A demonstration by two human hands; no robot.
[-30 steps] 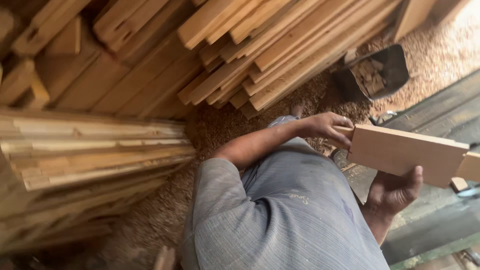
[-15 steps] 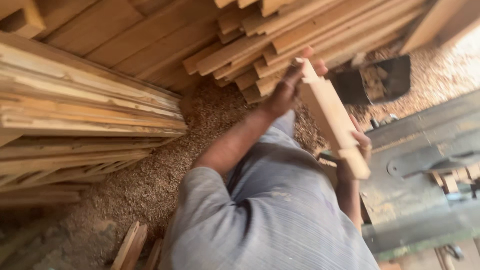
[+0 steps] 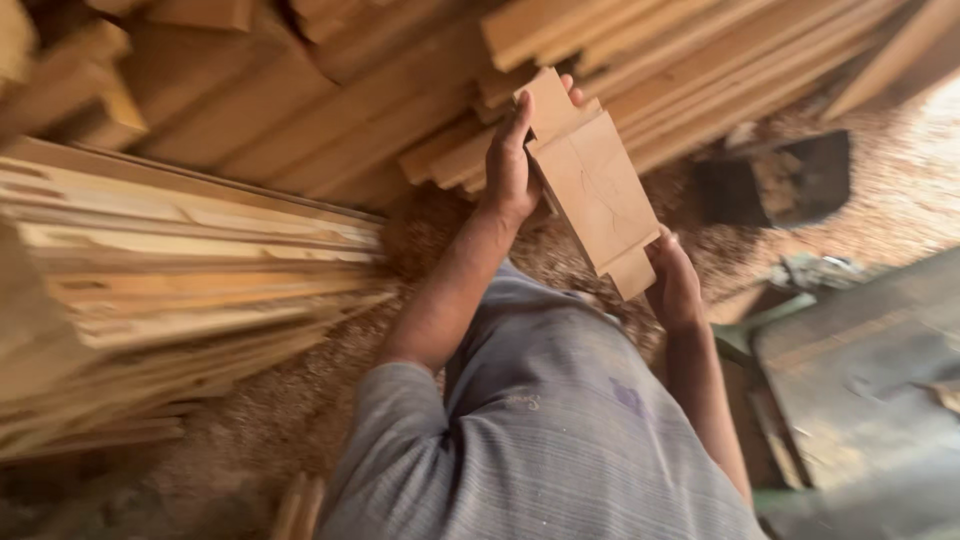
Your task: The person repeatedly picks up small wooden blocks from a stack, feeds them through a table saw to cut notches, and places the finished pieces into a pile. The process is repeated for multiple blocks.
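I hold a short pale wooden board (image 3: 592,180) with notched ends out in front of me, tilted on a diagonal. My left hand (image 3: 510,165) grips its upper left edge, fingers wrapped round the top end. My right hand (image 3: 673,287) holds the lower end from underneath. My grey striped shirt (image 3: 560,440) fills the bottom of the view. The board hangs above sawdust, just in front of the ends of a plank pile.
A stack of long planks (image 3: 180,270) lies at the left. More planks (image 3: 660,70) are piled across the top. Sawdust (image 3: 290,400) covers the floor. A dark bin with wood scraps (image 3: 775,180) stands at the upper right, and a grey-green machine table (image 3: 860,370) at the right.
The board has swung from lying level at the right to a steep diagonal near the middle. Both hands stayed on it, and my left hand has risen to its upper end.
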